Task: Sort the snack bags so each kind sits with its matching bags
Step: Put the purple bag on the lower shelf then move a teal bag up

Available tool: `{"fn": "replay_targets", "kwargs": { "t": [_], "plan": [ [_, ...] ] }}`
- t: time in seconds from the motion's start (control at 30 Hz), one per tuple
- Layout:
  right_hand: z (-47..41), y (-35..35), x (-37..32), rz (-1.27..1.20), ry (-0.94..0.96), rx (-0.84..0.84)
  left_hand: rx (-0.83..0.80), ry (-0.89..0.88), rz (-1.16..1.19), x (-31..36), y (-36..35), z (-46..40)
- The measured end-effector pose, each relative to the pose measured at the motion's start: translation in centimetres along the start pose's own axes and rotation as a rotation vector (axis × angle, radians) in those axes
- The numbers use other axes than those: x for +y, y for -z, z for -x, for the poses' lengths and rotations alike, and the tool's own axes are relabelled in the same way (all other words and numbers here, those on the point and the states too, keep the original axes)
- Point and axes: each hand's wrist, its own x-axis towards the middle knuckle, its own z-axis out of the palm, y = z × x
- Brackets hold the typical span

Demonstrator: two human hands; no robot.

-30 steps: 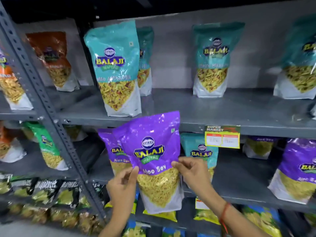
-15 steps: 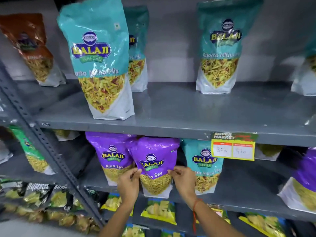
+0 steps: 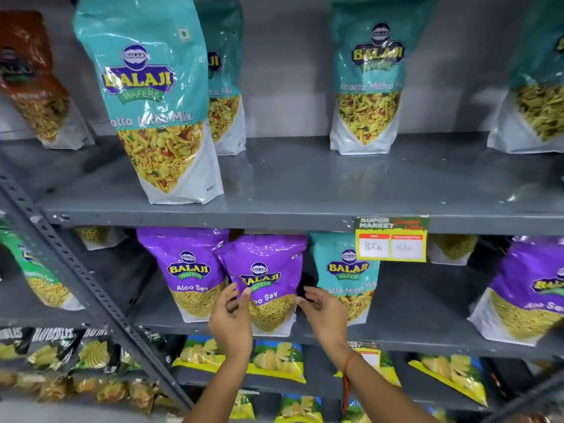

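Note:
A purple Aloo Sev bag point(image 3: 268, 270) stands upright on the middle shelf point(image 3: 412, 334), overlapping the right edge of a matching purple Aloo Sev bag point(image 3: 186, 264). My left hand point(image 3: 230, 322) hovers at its lower left edge with thumb and fingers spread. Just off its lower right edge, my right hand point(image 3: 323, 312) is loosely curled and holds nothing. A teal Khatta Mitha Mix bag point(image 3: 345, 270) stands right of my right hand. Another purple bag point(image 3: 531, 288) sits far right on the same shelf.
Teal mix bags point(image 3: 152, 87) point(image 3: 369, 80) stand on the upper shelf point(image 3: 305, 184). A yellow price tag point(image 3: 392, 239) hangs from its front edge. A slotted metal post point(image 3: 76, 270) slants at left. Yellow chip bags point(image 3: 274, 361) lie on the shelf below.
The purple bag went from held in front of the shelves to standing on the middle shelf beside its match. Both hands have loosened off its edges.

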Motion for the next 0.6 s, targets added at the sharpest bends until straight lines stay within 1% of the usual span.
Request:
{"fn": "replay_targets", "kwargs": {
  "t": [0.03,0.1,0.2,0.3,0.33,0.4,0.5,0.6],
  "plan": [
    [0.5,0.8,0.1,-0.015,-0.008,0.023,-0.02,-0.028,0.027,0.5,-0.6,0.8],
    [1.2,2.8,0.6,-0.05,-0.033,0.097,-0.111,-0.084,0.032,1.0,-1.9,2.5],
    [1.5,6.1,1.4,-0.051,-0.05,0.275,-0.27,-0.178,-0.051,1.2,-4.4,4.5],
    [0.5,9.6,1.8,-0.047,-0.049,0.39,-0.396,-0.192,-0.183,0.8,-7.1,5.4],
    [-0.3,10.5,2.0,-0.049,-0.067,0.383,-0.429,-0.19,-0.237,0.8,-7.9,5.6],
    [-2.1,11.8,3.0,-0.056,-0.135,0.306,-0.456,-0.185,-0.303,0.8,-9.3,5.8],
    [-4.8,12.5,4.2,-0.058,-0.191,0.177,-0.4,-0.174,-0.331,1.1,-10.6,5.9],
    [-6.1,12.6,5.0,-0.079,-0.124,0.089,-0.343,-0.186,-0.339,1.0,-11.2,5.7]
  ]
}}
